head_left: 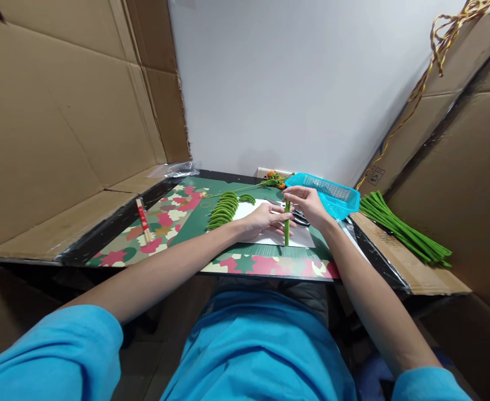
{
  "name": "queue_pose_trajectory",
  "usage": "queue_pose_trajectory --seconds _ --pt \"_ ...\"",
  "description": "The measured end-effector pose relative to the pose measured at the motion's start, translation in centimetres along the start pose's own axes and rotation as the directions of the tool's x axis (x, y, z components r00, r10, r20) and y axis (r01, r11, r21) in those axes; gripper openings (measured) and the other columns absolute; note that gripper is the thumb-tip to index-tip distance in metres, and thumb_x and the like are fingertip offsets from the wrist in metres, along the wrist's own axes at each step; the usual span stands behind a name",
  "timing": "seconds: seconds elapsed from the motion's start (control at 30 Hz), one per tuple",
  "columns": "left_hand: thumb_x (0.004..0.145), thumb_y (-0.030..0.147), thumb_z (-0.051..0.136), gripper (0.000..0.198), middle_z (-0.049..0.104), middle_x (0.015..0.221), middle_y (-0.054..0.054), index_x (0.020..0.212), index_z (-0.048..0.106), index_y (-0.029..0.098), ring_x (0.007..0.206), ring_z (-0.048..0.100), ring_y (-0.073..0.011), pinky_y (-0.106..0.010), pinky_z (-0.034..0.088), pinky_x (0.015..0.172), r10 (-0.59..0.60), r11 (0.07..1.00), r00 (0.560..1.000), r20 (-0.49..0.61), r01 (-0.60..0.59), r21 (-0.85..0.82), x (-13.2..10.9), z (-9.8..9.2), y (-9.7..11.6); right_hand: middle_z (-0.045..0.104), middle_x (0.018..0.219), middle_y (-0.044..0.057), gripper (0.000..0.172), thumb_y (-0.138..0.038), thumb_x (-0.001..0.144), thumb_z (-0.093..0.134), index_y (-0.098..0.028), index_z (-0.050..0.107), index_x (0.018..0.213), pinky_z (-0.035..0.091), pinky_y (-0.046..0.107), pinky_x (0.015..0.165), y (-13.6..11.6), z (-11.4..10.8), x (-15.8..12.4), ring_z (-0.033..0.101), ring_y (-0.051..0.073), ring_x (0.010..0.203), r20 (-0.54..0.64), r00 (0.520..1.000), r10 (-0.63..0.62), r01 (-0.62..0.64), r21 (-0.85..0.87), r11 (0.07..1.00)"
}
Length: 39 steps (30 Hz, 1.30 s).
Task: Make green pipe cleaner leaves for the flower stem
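I can see the left hand (265,220), fingers closed around green stems (287,234), and the right hand (306,204), fingers pinching their top, over white paper (307,238).

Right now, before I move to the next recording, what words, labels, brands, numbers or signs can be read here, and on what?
No words, brands or numbers are legible.
Red wrapper on pale sticks: small light markings, too small to read.
Right cardboard wall: boxed printed symbols, too small to identify.
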<state>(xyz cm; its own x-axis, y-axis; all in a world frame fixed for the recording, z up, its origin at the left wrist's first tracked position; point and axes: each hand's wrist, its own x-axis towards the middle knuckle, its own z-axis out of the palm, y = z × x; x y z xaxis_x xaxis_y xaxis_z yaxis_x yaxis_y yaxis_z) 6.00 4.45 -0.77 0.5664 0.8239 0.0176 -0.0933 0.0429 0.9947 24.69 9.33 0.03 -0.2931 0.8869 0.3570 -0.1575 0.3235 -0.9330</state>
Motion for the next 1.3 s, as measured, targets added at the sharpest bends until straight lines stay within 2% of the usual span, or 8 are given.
queue_pose_trajectory --seconds 0.27,0.4,0.5,0.7,0.9,1.1,1.2,1.3 --pt "0.071 0.052 0.094 0.049 0.08 0.089 -0.017 0.088 0.079 0.008 0.07 0.076 -0.0196 -0.031 0.065 0.067 0.007 0.995 0.999 -0.041 -0.003 0.101 0.1 -0.1 0.1 0.082 0.078 0.005 0.036 -0.044 0.063 0.097 -0.019 0.079 0.083 0.058 0.029 0.058 0.2 0.1 0.4 0.073 0.02 0.064 -0.089 0.992 -0.092 0.084 -0.091 0.992" --pt "0.077 0.049 0.09 0.043 0.078 0.077 -0.014 0.091 0.082 0.009 0.07 0.076 -0.0199 -0.027 0.063 0.066 0.019 0.97 0.999 0.051 -0.03 0.241 0.2 -0.6 0.5 0.082 0.082 0.006 0.041 -0.05 0.064 0.095 -0.019 0.077 0.084 0.059 0.03 0.059 -0.1 0.1 0.9 0.077 0.023 0.072 -0.176 0.976 -0.131 0.119 -0.079 0.99" --pt "0.078 0.047 0.089 0.039 0.079 0.078 -0.014 0.089 0.083 0.011 0.071 0.076 -0.0202 -0.026 0.062 0.065 0.02 0.956 0.996 0.085 -0.045 0.291 0.1 -0.8 0.6 0.082 0.086 0.007 0.043 -0.052 0.064 0.094 -0.02 0.076 0.086 0.06 0.03 0.06 -0.1 0.2 1.1 0.079 0.026 0.082 -0.197 0.97 -0.144 0.128 -0.091 0.988" --pt "0.075 0.048 0.091 0.038 0.081 0.091 -0.016 0.084 0.082 0.012 0.075 0.078 -0.0214 -0.027 0.064 0.07 0.051 0.966 0.996 0.075 -0.069 0.25 -0.3 -0.7 0.5 0.083 0.088 0.006 0.046 -0.051 0.07 0.092 -0.021 0.076 0.101 0.061 0.027 0.063 -0.5 0.5 0.6 0.08 0.023 0.082 -0.097 0.992 -0.082 0.078 -0.044 0.996" --pt "0.074 0.052 0.091 0.043 0.078 0.08 -0.013 0.085 0.082 0.011 0.071 0.076 -0.0189 -0.026 0.062 0.068 0.102 0.95 0.995 0.0 -0.097 0.297 0.2 -1.0 -0.1 0.081 0.078 0.006 0.052 -0.055 0.071 0.091 -0.018 0.077 0.104 0.063 0.031 0.066 -0.3 0.9 0.4 0.079 0.024 0.073 0.038 0.999 0.024 -0.023 -0.035 0.999" --pt "0.067 0.047 0.096 0.048 0.079 0.085 -0.011 0.092 0.075 0.012 0.075 0.077 -0.022 -0.034 0.064 0.072 0.175 0.963 0.976 -0.128 -0.142 0.23 0.9 -1.2 0.0 0.082 0.081 0.006 0.047 -0.055 0.072 0.09 -0.02 0.079 0.1 0.064 0.033 0.07 -0.3 0.8 0.3 0.079 0.023 0.074 -0.006 0.999 -0.054 0.054 -0.029 0.998" --pt "0.067 0.036 0.094 0.04 0.079 0.085 -0.01 0.092 0.074 0.012 0.078 0.076 -0.0219 -0.033 0.062 0.073 0.275 0.926 0.951 -0.139 -0.223 0.305 1.0 -1.5 0.1 0.083 0.087 0.006 0.046 -0.056 0.072 0.09 -0.021 0.081 0.1 0.064 0.034 0.077 -0.5 0.8 0.2 0.08 0.024 0.082 0.007 0.995 -0.101 0.101 -0.015 0.995" --pt "0.073 0.03 0.087 0.022 0.078 0.078 -0.008 0.08 0.075 0.012 0.073 0.073 -0.0201 -0.031 0.058 0.072 0.369 0.856 0.92 -0.131 -0.281 0.434 1.0 -2.0 -0.1 0.083 0.086 0.006 0.044 -0.056 0.072 0.091 -0.021 0.082 0.098 0.063 0.035 0.078 -0.4 1.2 0.2 0.08 0.025 0.083 0.001 0.994 -0.113 0.113 -0.013 0.993"
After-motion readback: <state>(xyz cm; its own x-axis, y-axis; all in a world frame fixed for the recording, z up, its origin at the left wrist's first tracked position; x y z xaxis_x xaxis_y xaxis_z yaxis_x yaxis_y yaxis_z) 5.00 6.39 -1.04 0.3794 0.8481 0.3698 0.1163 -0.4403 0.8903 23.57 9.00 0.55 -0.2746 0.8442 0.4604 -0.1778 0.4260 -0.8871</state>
